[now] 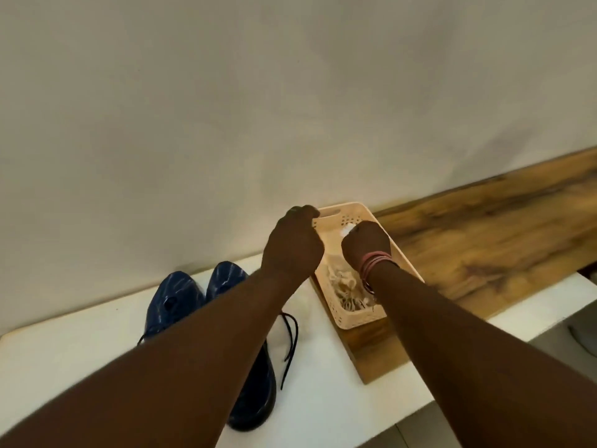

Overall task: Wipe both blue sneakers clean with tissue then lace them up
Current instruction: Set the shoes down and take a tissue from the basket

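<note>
Two glossy dark blue sneakers (190, 305) stand side by side on the white desk (64, 360), toes toward the pale wall (226, 92), partly hidden under the left forearm; a loose black lace (290, 337) trails off them onto the desk. Just to their right a beige perforated plastic basket (355, 318) sits on a brown wooden board (484, 240). The left hand (292, 247) curls its grip over the basket's far rim. The right hand (366, 244), pink bands (374, 260) at its wrist, is clenched over the basket, pinching a small white tissue (348, 228). Pale tangled material lies in the basket.
</note>
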